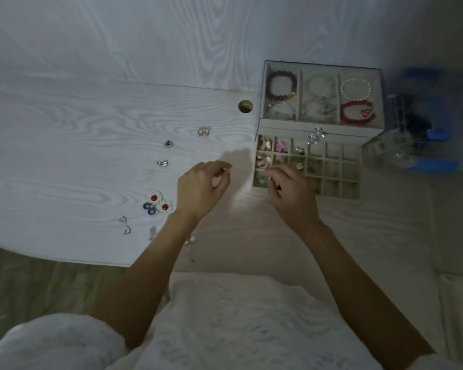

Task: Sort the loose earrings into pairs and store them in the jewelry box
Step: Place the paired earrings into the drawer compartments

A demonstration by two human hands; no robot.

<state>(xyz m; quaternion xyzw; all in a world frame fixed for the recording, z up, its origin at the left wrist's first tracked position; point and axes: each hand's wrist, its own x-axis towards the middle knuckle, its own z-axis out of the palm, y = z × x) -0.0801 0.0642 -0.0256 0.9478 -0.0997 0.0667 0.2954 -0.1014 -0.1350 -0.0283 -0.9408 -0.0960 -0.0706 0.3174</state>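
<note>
Head view: jewelry box point(364, 134), bracelets point(282, 85) above, possibly earrings point(263, 153) below.

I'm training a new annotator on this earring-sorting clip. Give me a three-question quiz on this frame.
1. True or false: the white flower earrings with red centres already lie in the drawer.
2. Which hand is over the drawer's left compartments? A) left hand B) right hand
3. Fill in: the red bracelet lies in the top tray's ____ compartment (left, middle, right).

Key: 1 false, they lie on the table; 2 B; 3 right.
</note>
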